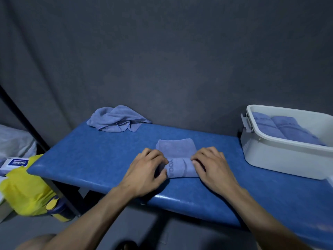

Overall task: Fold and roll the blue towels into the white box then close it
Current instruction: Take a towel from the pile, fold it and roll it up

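Two rolled towels (pixel 286 129) already in the white box (pixel 281 156) at the bench's (pixel 90 156) right end. Mid-roll near the front edge: third towel (pixel 177 159), left hand (pixel 146 170) and right hand (pixel 214 166) curled around its ends. Crumpled towel (pixel 117 120) at the back left corner and closing the box still to come.

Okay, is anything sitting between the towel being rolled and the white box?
Nothing visible. Both hands, left hand and right hand, hold the half-rolled towel; only bare blue bench lies between it and the open white box to the right.
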A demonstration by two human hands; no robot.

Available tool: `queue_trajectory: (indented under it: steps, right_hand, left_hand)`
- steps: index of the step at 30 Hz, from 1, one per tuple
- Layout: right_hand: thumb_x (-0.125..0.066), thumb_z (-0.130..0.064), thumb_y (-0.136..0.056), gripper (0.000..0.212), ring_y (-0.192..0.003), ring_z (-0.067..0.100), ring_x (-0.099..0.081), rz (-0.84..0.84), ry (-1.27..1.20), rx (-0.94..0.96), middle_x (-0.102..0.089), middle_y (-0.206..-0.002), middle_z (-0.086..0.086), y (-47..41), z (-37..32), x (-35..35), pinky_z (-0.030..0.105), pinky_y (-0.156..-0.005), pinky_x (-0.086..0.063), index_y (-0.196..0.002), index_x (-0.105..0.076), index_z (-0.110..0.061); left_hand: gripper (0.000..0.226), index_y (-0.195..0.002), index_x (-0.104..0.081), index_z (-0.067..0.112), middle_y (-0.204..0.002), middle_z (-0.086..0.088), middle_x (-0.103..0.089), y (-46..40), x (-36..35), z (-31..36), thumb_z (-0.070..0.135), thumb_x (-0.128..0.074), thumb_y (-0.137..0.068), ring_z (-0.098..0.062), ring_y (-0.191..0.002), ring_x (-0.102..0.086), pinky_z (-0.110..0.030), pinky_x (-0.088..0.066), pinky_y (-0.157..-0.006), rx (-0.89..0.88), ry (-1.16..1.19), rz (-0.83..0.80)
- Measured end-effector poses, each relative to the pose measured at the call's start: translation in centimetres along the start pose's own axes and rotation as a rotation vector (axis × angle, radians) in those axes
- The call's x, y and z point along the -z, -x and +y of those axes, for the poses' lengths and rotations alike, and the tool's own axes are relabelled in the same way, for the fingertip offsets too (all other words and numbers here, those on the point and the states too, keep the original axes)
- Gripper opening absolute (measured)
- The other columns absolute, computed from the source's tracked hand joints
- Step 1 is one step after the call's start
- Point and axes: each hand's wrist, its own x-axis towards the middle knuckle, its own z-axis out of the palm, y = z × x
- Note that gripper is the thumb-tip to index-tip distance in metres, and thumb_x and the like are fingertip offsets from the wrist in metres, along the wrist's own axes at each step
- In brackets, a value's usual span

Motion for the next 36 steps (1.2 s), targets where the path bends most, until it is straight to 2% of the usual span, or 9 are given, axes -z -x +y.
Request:
queue_trajectory:
  steps: [4,9,16,18,23,25,31,34,36]
  right_hand:
    - [-0.057,-0.057,-0.086,0.047,-0.119,0.002,-0.039,-0.202,-0.07,0.025,-0.053,-0.123,-0.025,0.2,1.2,1.2,0.026,-0.092,-0.026,-0.125,-0.06,-0.032]
    - [-0.061,-0.035,-0.082,0.055,-0.122,0.001,-0.039,-0.26,-0.151,-0.023,-0.052,-0.129,-0.028,0.3,1.7,0.9,0.026,-0.096,-0.029,-0.136,-0.054,-0.035]
    - [-0.067,-0.028,-0.088,0.01,-0.082,0.009,-0.061,-0.32,-0.626,-0.349,-0.068,-0.088,-0.01,-0.2,1.8,1.8,0.032,-0.08,-0.048,-0.097,-0.068,-0.031]
    - [-0.065,-0.038,-0.083,0.02,-0.078,0.009,-0.059,-0.336,-0.696,-0.422,-0.066,-0.083,0.0,-0.3,1.6,2.2,0.036,-0.078,-0.047,-0.094,-0.069,-0.022]
    - [-0.056,-0.062,-0.078,0.062,-0.073,0.01,-0.052,-0.356,-0.678,-0.522,-0.057,-0.077,-0.004,-0.6,1.3,2.1,0.036,-0.071,-0.04,-0.087,-0.06,-0.001]
    - [-0.055,-0.062,-0.084,0.059,-0.068,0.012,-0.048,-0.343,-0.654,-0.531,-0.051,-0.074,-0.003,-0.8,1.2,1.8,0.035,-0.067,-0.036,-0.078,-0.054,-0.003]
    - [-0.047,-0.039,-0.105,0.046,-0.059,0.013,-0.035,-0.307,-0.511,-0.562,-0.038,-0.063,-0.002,-2.1,0.7,0.6,0.033,-0.059,-0.027,-0.066,-0.035,-0.016]
    - [-0.042,-0.04,-0.106,0.051,-0.056,0.013,-0.037,-0.281,-0.412,-0.599,-0.039,-0.059,-0.007,-2.7,0.5,-0.1,0.033,-0.058,-0.029,-0.06,-0.032,-0.02]
    - [-0.036,-0.046,-0.106,0.05,-0.068,0.022,-0.053,-0.291,-0.339,-0.632,-0.054,-0.069,-0.003,-3.0,0.3,-0.5,0.035,-0.067,-0.041,-0.062,-0.04,-0.021]
  left_hand:
    - [0.044,-0.122,-0.057,0.028,-0.124,0.015,-0.054,0.6,0.1,-0.5,0.047,-0.057,-0.082,-0.018,-0.11,-0.049,-0.036,-0.047,-0.094,-0.04,-0.024,-0.107]
    - [0.036,-0.126,-0.053,0.026,-0.125,0.015,-0.054,0.5,-0.4,-0.8,0.036,-0.053,-0.091,-0.016,-0.111,-0.047,-0.033,-0.043,-0.098,-0.021,0.034,-0.11]
    - [0.009,-0.107,-0.058,0.031,-0.104,0.009,-0.058,0.3,-0.2,-0.8,0.038,-0.054,-0.102,-0.002,-0.109,-0.044,-0.012,-0.035,-0.086,0.309,0.422,-0.131]
    - [0.02,-0.093,-0.057,0.032,-0.097,0.003,-0.06,0.2,-0.4,-0.7,0.049,-0.05,-0.101,-0.003,-0.1,-0.051,-0.013,-0.038,-0.08,0.369,0.453,-0.129]
    - [0.057,-0.096,-0.068,0.016,-0.092,0.008,-0.073,-0.3,-0.5,-0.1,0.067,-0.043,-0.091,-0.013,-0.085,-0.067,-0.035,-0.053,-0.083,0.544,0.58,-0.156]
    - [0.055,-0.091,-0.066,0.01,-0.081,0.009,-0.066,-0.7,-0.5,0.1,0.06,-0.044,-0.098,-0.011,-0.073,-0.058,-0.035,-0.05,-0.075,0.596,0.548,-0.176]
    - [0.051,-0.078,-0.057,0.012,-0.076,0.003,-0.06,-2.2,-0.5,0.8,0.05,-0.037,-0.105,-0.021,-0.076,-0.058,-0.033,-0.041,-0.066,0.693,0.388,-0.173]
    - [0.05,-0.079,-0.055,0.014,-0.089,-0.006,-0.067,-2.7,-0.8,0.8,0.049,-0.032,-0.106,-0.029,-0.088,-0.062,-0.035,-0.045,-0.073,0.709,0.299,-0.193]
    - [0.052,-0.091,-0.06,0.012,-0.105,-0.014,-0.07,-3.0,-0.9,0.9,0.048,-0.027,-0.107,-0.035,-0.099,-0.063,-0.039,-0.05,-0.084,0.71,0.211,-0.219]
